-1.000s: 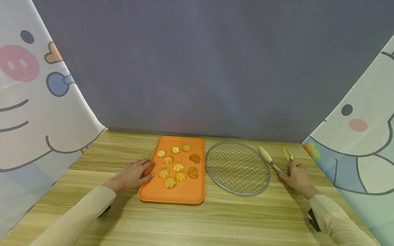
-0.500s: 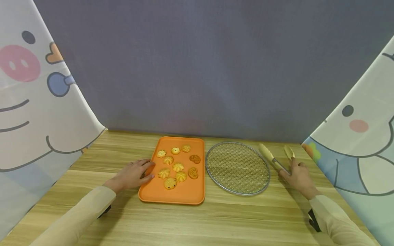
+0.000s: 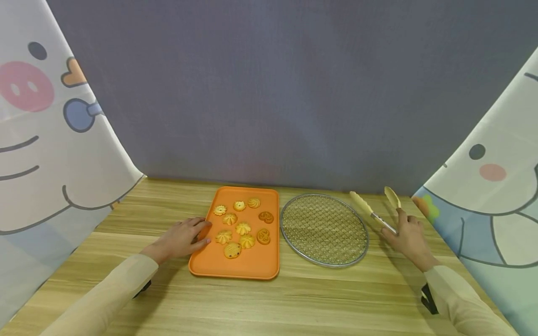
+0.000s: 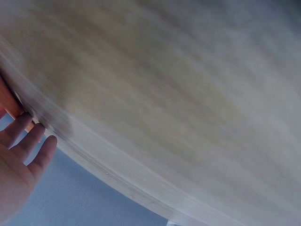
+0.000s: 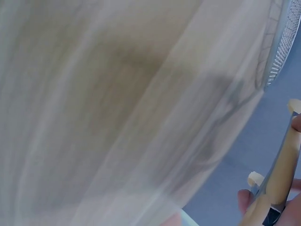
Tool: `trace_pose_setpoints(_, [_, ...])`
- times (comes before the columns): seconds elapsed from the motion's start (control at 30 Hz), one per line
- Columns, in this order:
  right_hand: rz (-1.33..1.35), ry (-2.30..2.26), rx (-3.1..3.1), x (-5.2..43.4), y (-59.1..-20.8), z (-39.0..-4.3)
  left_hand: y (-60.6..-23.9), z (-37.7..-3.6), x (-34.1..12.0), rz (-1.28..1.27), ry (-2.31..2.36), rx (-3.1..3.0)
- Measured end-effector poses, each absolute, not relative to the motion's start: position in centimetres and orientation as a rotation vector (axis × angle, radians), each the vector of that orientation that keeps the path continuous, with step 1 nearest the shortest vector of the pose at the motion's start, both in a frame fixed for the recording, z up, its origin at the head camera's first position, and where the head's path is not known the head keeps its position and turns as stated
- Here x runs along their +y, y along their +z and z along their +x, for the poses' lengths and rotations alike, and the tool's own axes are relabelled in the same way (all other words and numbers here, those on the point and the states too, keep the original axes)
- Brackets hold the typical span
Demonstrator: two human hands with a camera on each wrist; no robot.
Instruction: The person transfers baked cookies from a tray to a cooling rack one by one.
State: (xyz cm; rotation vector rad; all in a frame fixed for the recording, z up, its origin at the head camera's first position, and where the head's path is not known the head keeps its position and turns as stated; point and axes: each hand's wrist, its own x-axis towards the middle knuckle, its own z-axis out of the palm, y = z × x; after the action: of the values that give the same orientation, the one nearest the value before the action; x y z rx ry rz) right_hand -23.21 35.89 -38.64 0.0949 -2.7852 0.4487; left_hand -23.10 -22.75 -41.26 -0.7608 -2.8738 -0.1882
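Left hand, fingers relaxed, touches edge of orange tray; right hand grips spread tongs; tray holds ten cookies

The person's right hand has shifted slightly forward across the wood-grain table, carrying the metal tongs with pale yellow, scalloped tips. Both tips now sit higher in the head view than in either earlier picture. The right-hand tip has risen more: about level with its partner a second ago, it now stands above it and overlaps the plain grey cloth backdrop, where earlier it showed only against the wood.
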Motion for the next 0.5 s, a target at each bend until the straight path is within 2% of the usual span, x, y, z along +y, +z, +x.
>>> trace_pose_setpoints(0.5, [0.357,0.434,-2.597,34.0,-38.3,-23.1,-41.3,-23.1,-22.8,-0.759,-0.185,-2.881])
